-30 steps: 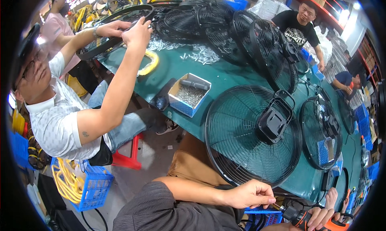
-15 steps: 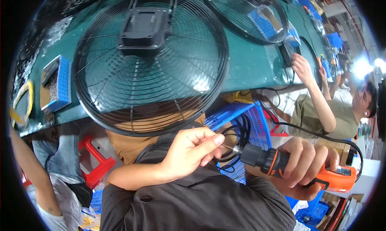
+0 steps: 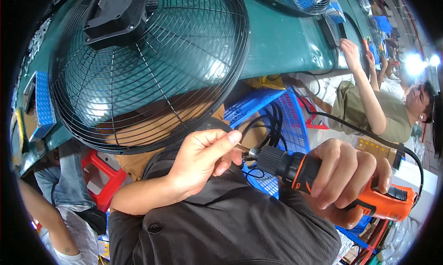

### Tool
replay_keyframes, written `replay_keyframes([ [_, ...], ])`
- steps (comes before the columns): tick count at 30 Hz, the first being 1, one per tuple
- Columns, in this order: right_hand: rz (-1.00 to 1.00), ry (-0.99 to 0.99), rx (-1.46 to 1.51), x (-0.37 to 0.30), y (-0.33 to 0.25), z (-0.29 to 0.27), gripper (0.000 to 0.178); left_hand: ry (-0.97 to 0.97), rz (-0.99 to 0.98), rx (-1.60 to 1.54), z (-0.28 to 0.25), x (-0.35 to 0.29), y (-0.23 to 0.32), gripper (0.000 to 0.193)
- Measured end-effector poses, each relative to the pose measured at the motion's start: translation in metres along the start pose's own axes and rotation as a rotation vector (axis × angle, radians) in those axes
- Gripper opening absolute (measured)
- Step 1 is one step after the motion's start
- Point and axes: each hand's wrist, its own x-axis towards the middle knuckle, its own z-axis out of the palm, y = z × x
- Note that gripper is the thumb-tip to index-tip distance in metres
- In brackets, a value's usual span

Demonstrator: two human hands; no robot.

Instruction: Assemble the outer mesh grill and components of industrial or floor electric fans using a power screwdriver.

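Note:
My right hand (image 3: 344,177) is wrapped round the handle of an orange and black electric screwdriver (image 3: 295,170), its nose pointing left. A thin bronze-coloured bit (image 3: 242,148) sticks out of its chuck. Thumb and fingers of my left hand (image 3: 198,159) pinch the end of that bit; whether a screw sits there too is hidden. Beyond my hands a round black wire fan guard (image 3: 159,77) lies on the green table (image 3: 272,53), overhanging its near edge. A black housing (image 3: 117,18) sits at the guard's centre.
Below the table edge stands a blue plastic crate (image 3: 295,113) with coiled black cable (image 3: 277,122). A black cord (image 3: 360,126) runs to the screwdriver. A blue-sided parts box (image 3: 41,106) is at left. Co-workers sit left and right; a red stool (image 3: 104,177) stands at left.
The view has shifted, so the fan guard and housing now appear further up and left. My left hand still pinches the bit, and my right hand keeps its grip on the screwdriver.

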Motion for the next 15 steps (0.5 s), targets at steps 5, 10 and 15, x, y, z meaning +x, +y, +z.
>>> replay_keyframes([
  [5,0.031,-0.030,-0.061,0.001,0.008,0.004,0.043,-0.022,-0.012,-0.095,-0.005,-0.002,0.003,0.030],
  [10,0.057,0.002,-0.157,0.006,0.015,0.001,0.044,-0.144,-0.045,-0.341,-0.010,-0.005,0.004,0.033],
  [15,0.142,-0.121,-0.108,0.015,0.035,-0.002,0.049,-0.325,-0.082,-0.759,-0.022,-0.006,-0.008,0.042],
])
